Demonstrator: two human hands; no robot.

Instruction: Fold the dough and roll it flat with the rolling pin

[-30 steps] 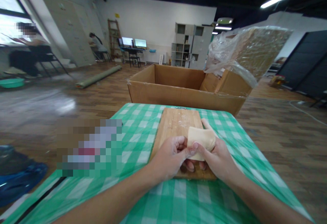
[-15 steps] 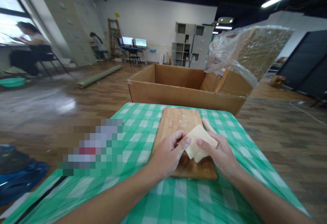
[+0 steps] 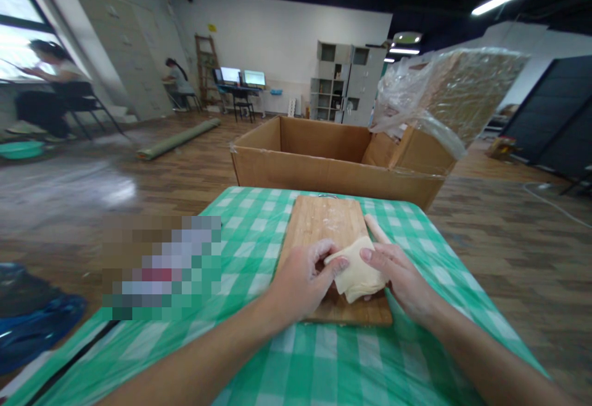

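Note:
Between my two hands is a stack of thin, pale dough sheets [image 3: 358,273], tilted above the near half of a wooden cutting board [image 3: 326,218]. My left hand [image 3: 311,279] pinches the stack's left corner between thumb and fingers, which are dusted with flour. On the other side, my right hand [image 3: 401,273] grips it, the thumb lying on top and the fingers mostly hidden underneath. White flour marks the board's far half. Just beyond my right hand, a pale wooden rolling pin [image 3: 377,228] lies along the board's right edge, partly covered by the hand.
A green and white checked cloth [image 3: 250,227] covers the table. Past the far edge stands a large open cardboard box [image 3: 324,168] with plastic wrap [image 3: 416,94] on its right. A blurred-out patch covers the table's left side. Two people sit at the far left.
The dough stack has tipped and turned, its lower layers now fanned out toward me. My right thumb has shifted up toward its far edge. My left hand keeps its hold.

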